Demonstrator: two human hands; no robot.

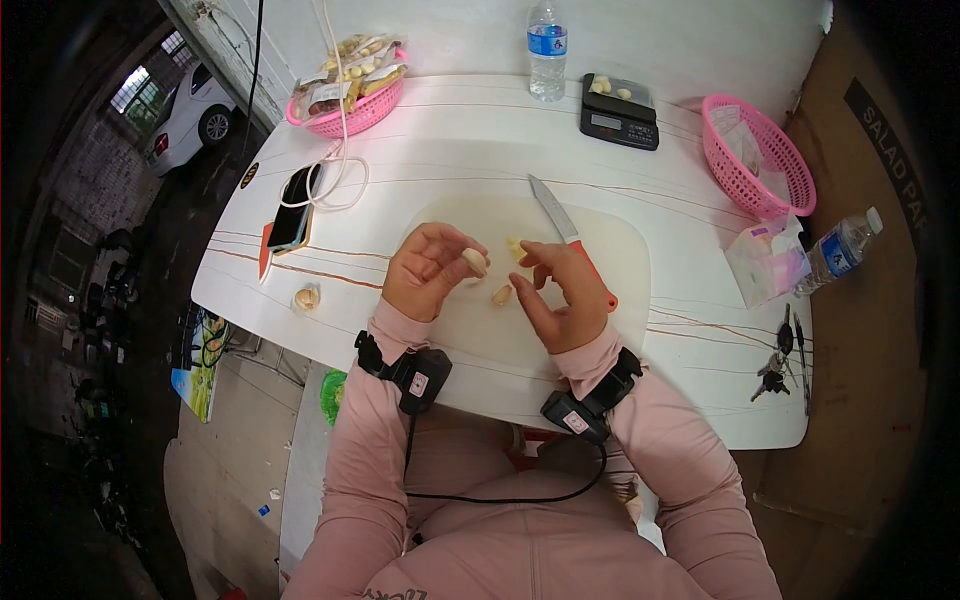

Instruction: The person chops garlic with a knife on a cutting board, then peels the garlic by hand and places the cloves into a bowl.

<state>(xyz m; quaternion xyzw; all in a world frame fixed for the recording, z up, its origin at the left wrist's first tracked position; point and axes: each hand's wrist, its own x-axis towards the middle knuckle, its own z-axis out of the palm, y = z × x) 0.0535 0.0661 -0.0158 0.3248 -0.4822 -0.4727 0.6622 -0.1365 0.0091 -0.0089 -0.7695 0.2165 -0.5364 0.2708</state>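
Between the thumb and fingers of my left hand (pixel 430 272) is a pale garlic clove (pixel 474 262). My right hand (pixel 568 292) has its thumb and fingers apart, with nothing between them. Its fingertips are close to some yellowish pieces (pixel 515 248) on the white cutting board (pixel 480 335). Another clove (pixel 501 295) lies on the board between my hands. A knife (pixel 556 212) with a red handle rests on the board, its handle partly behind my right hand.
A garlic bulb (pixel 307 297) and a phone (pixel 295 210) lie at left. Behind are a filled pink basket (pixel 365 115), a bottle (pixel 547 60) and a black scale (pixel 619 125). At right are another pink basket (pixel 730 165), tissues (pixel 765 262), a bottle (pixel 835 252) and keys (pixel 778 360).
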